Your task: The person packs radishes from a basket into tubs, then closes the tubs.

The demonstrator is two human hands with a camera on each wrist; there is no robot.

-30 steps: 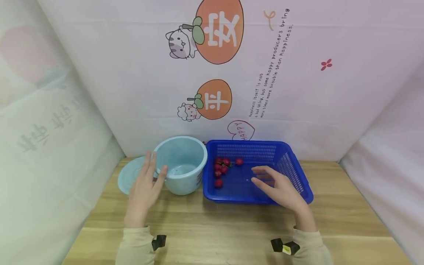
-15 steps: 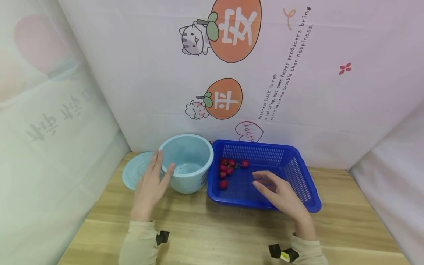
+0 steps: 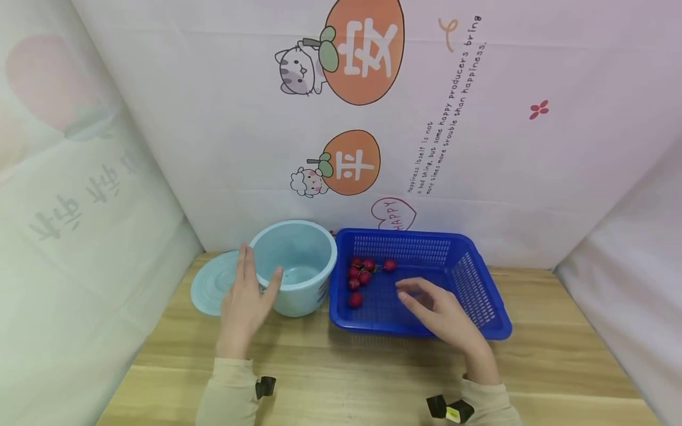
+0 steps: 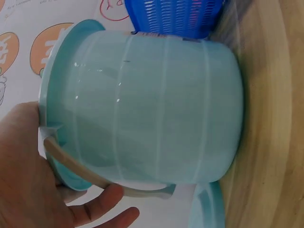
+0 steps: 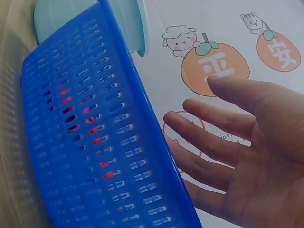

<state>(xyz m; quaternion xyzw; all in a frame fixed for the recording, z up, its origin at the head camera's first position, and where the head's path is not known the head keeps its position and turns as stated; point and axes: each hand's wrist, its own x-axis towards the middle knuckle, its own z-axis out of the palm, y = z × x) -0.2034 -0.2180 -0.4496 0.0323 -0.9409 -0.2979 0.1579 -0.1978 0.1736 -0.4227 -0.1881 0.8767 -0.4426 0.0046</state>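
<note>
My left hand (image 3: 246, 307) is at the near left of a light blue bucket (image 3: 298, 299), its fingers extended and its thumb by the rim. In the left wrist view, the fingers (image 4: 102, 203) lie along the beige handle (image 4: 78, 168), which hangs down the bucket's side. Over the near right part of a blue plastic basket (image 3: 373, 327), my right hand (image 3: 444, 313) hovers with loosely bent fingers and holds nothing. Several small round red fruits (image 3: 355, 300) with bits of green lie in the basket's left part. The right wrist view shows them through the slots.
A round light blue lid (image 3: 210, 287) lies on the wooden table (image 3: 341, 378) left of the bucket. The basket stands right beside the bucket. A white printed cloth (image 3: 229, 130) hangs behind, with more white cloth on both sides.
The head view shifts slightly. My left hand has moved a little right along the bucket rim, and my right hand has drifted slightly left over the basket. The fruits stay in place.
</note>
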